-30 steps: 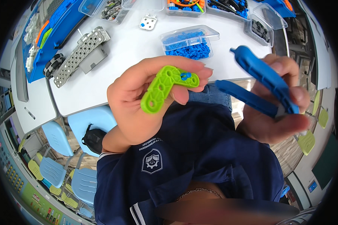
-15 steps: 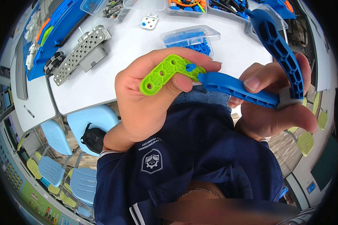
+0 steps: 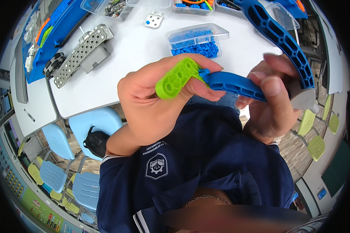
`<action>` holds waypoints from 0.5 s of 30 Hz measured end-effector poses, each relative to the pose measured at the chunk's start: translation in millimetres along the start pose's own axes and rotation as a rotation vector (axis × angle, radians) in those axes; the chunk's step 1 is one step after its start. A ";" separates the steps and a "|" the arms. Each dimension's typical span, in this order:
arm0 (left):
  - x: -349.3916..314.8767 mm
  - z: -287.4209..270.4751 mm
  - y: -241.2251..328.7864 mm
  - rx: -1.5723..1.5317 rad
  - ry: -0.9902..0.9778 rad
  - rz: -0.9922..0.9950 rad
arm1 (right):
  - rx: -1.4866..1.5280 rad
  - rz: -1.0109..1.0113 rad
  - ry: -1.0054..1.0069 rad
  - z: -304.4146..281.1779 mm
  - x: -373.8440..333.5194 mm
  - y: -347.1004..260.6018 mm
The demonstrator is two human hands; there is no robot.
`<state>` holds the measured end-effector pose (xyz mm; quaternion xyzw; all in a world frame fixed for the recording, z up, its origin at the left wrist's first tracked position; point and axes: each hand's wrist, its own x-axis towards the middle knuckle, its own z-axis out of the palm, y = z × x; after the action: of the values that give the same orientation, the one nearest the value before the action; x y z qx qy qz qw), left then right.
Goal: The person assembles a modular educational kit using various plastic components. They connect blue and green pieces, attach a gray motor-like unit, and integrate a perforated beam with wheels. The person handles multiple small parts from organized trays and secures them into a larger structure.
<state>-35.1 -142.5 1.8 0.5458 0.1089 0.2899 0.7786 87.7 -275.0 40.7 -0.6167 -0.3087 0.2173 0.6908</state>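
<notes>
My left hand [image 3: 142,101] pinches a bent lime-green beam [image 3: 177,79] with round holes between thumb and fingers. A small blue peg [image 3: 203,72] sits at the green beam's right end, where the tip of a curved blue beam [image 3: 237,86] meets it. Whether the two are joined, I cannot tell. My right hand [image 3: 273,99] grips that blue beam near its other end, thumb across it. There a grey connector [image 3: 305,99] links it to a second curved blue beam [image 3: 279,35], which rises up and away to the left.
On the white table [image 3: 132,46] stands a lidded clear box [image 3: 220,33] of blue pegs. A white plate [image 3: 154,20] lies beyond it. At left is a grey perforated assembly [image 3: 83,54] with a black wheel [image 3: 54,65], beside a blue tray [image 3: 47,50]. Light-blue chairs [image 3: 97,120] stand at the table's edge.
The green beam has tilted and shifted right in my left hand. The blue piece has turned, its upper beam leaning further left. My right thumb has moved up onto the lower blue beam.
</notes>
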 end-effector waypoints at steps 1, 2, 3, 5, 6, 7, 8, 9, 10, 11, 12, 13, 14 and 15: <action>-0.8 0.5 -1.4 -0.008 0.006 0.011 | 0.029 -0.003 0.012 3.5 -0.4 2.3; -1.5 0.7 -2.8 -0.016 0.011 0.022 | 0.037 0.018 0.027 6.0 -1.0 3.2; -2.8 1.0 -4.0 -0.011 0.018 0.030 | 0.092 -0.006 0.018 8.3 -1.8 4.4; -4.9 -0.3 -6.2 0.014 0.024 0.064 | 0.144 -0.017 0.020 12.0 -3.3 6.8; -5.6 -1.6 -7.5 0.033 0.022 0.091 | 0.165 -0.024 0.015 13.2 -3.7 8.0; -6.1 -2.8 -8.8 0.036 0.030 0.102 | 0.185 -0.030 0.011 14.4 -4.1 9.2; -6.6 -3.9 -10.2 0.078 0.026 0.142 | 0.206 -0.034 0.003 15.2 -4.0 10.6; -6.7 -5.0 -11.9 0.103 0.033 0.165 | 0.225 -0.040 -0.004 16.2 -4.0 12.1; -7.1 -5.4 -13.5 0.100 0.045 0.182 | 0.244 -0.045 -0.011 16.9 -3.8 13.7; -7.6 -5.7 -14.8 0.098 0.057 0.199 | 0.261 -0.051 -0.017 17.9 -3.6 15.5; -8.2 -4.7 -16.6 0.067 0.075 0.208 | 0.281 -0.062 -0.030 18.5 -3.0 17.4; -9.8 -4.2 -16.6 0.077 0.096 0.196 | 0.301 -0.072 -0.043 19.1 -2.3 19.5; -11.5 -3.0 -16.3 0.053 0.107 0.212 | 0.326 -0.068 -0.061 19.7 -2.7 20.4; -12.0 -3.0 -16.3 0.069 0.112 0.223 | 0.347 -0.072 -0.074 20.3 -2.3 22.4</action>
<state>-40.8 -150.8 -16.0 0.5639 0.1006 0.4007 0.7151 73.8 -258.7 19.3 -0.4685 -0.3137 0.2649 0.7823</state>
